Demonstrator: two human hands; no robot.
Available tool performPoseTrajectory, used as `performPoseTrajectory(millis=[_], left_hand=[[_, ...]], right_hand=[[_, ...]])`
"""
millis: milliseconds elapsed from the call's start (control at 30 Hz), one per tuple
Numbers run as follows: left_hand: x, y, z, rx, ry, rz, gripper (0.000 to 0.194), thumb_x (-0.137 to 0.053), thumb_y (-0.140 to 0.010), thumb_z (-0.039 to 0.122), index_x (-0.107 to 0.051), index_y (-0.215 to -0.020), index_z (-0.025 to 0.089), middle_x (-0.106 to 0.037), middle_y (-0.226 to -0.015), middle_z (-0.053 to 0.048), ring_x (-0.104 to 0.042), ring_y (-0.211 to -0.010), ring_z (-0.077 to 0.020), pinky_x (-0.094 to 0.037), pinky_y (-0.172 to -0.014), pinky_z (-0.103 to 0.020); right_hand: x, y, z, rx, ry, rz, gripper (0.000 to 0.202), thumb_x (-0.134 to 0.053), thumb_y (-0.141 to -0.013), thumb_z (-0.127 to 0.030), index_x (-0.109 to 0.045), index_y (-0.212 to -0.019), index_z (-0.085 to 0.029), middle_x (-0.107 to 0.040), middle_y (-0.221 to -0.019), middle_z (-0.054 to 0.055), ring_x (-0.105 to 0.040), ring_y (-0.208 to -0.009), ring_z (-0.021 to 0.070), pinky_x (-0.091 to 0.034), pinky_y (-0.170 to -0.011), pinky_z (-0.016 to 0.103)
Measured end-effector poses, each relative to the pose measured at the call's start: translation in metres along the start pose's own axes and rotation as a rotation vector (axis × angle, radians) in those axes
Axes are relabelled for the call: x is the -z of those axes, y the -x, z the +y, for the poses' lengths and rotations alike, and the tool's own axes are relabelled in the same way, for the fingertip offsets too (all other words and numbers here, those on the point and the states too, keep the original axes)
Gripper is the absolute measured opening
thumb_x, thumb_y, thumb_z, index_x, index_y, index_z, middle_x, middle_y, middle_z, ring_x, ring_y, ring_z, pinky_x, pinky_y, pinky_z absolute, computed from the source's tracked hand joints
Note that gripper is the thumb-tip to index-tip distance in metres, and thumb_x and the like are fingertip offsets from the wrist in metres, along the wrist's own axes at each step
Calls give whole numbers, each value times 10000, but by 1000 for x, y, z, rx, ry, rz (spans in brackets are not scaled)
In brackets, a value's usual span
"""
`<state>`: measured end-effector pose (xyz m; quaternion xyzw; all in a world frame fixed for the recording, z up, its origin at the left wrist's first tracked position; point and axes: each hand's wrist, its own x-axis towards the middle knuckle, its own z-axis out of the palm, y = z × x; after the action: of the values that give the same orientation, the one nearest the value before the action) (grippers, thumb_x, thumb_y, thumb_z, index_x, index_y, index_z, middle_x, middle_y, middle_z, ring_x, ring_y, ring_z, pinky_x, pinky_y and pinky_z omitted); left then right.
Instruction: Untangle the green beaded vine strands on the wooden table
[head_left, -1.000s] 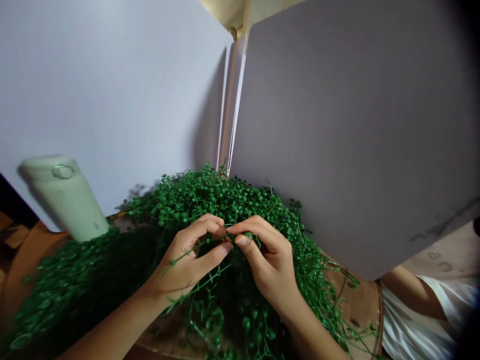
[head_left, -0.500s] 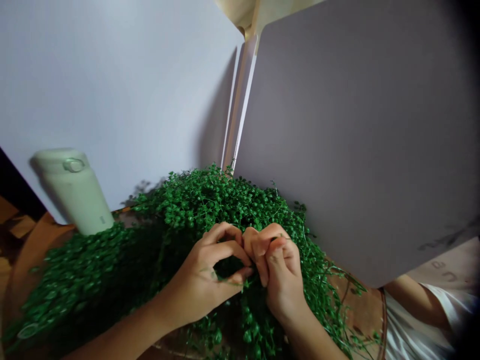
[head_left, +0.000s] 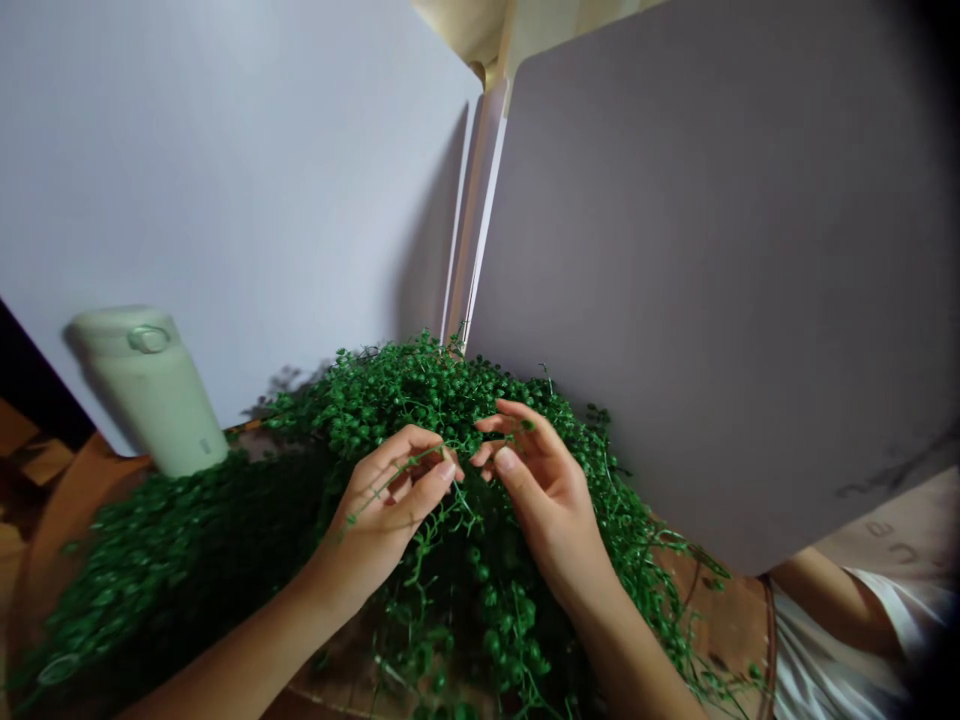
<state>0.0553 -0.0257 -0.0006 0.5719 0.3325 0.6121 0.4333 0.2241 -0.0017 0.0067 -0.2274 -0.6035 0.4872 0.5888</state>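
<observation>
Two forearms [head_left: 262,620] angle inward over the tabletop's [head_left: 739,610] near edge; I see left hand [head_left: 379,505] pinching stem [head_left: 394,473], right hand [head_left: 551,490] loosely spread. Elbows cut off, foliage [head_left: 420,385] partly hidden.

A thin green stem [head_left: 390,484] with tiny leaves is pinched between the left hand's [head_left: 394,495] thumb and fingers, one length slanting down across the back of that hand. Beneath and beyond both hands lies a dense, tangled mound of trailing plant [head_left: 420,390], glossy with small rounded green leaves, its looser strands hanging between the right hand [head_left: 536,475] and the left.
</observation>
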Motion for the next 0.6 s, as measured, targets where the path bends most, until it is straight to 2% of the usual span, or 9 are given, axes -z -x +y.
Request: performPoseTrajectory(millis=[67,133,233,400,467,600], left_hand=[[-1,0,-1,13,0,-22,177,-703,-914,368,-645,-902,201,-609,-814,5,-539,-735,-111,-440,-669,-193],[-1,0,-2,4,-33,-52,190,-698,-914,383,-650,-907,198,-602,-795,5,-528,-707,-111,-426,-640,-197],[0,1,-4,-21,-130,-102,196,-663,-937,386,-651,-896,195,-622,-807,-6,-554,-735,-124,-436,-668,-212],[1,4,-7,-30,-225,-173,176,-620,-960,385,-636,-935,211,-641,-856,-12,-591,-811,-149,-458,-725,-233],[1,4,-6,-29,-235,-213,172,-604,-966,368,-633,-916,206,-638,-848,-13,-590,-807,-150,-462,-733,-237],[0,5,-3,-51,-179,-253,184,-578,-976,346,-629,-884,194,-627,-807,-13,-579,-764,-144,-463,-713,-235]], right_hand=[[2,-1,1,-63,80,-106,335,-735,-926,-360,-660,-1240,-271,-685,-1070,25,-658,-937,166,-545,-860,300],[2,0,2,-82,186,-154,232,-699,-951,-391,-705,-1128,-242,-690,-959,17,-644,-903,172,-522,-824,294],[2,3,2,19,370,-94,254,-566,-1034,-406,-694,-945,-205,-652,-841,9,-582,-784,149,-449,-711,266],[2,7,-2,232,602,-4,393,-467,-1082,-365,-510,-733,-191,-478,-696,-16,-452,-651,127,-341,-621,271],[0,8,-4,227,536,1,415,-454,-1085,-386,-513,-723,-193,-508,-728,-2,-480,-679,138,-371,-645,275],[-4,10,-2,153,191,-35,417,-517,-1048,-483,-592,-749,-202,-669,-985,62,-615,-894,198,-496,-812,323]])
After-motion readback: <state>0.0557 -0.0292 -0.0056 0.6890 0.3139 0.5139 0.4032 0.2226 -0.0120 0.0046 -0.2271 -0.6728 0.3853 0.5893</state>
